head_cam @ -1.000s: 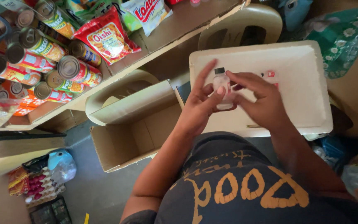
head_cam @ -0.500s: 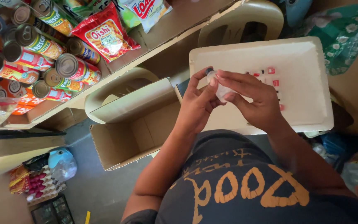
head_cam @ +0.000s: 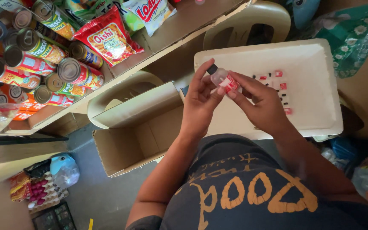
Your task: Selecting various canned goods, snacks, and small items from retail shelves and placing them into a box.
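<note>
Small bottle [head_cam: 222, 79], half hidden by fingers [head_cam: 209, 91]

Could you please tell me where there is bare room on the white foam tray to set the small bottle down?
The white foam tray is bare along its far edge and in its right corner beyond the small red and black pieces. The near left part is covered by the left hand and right hand holding the small bottle. The open cardboard box beside it is also empty.

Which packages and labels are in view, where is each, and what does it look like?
Small clear bottle: between both hands, black cap, red label.
Stacked tin cans: shelf upper left, red, green, yellow labels.
Red snack bag: shelf, top centre.
Open brown cardboard box: below shelf.
</note>
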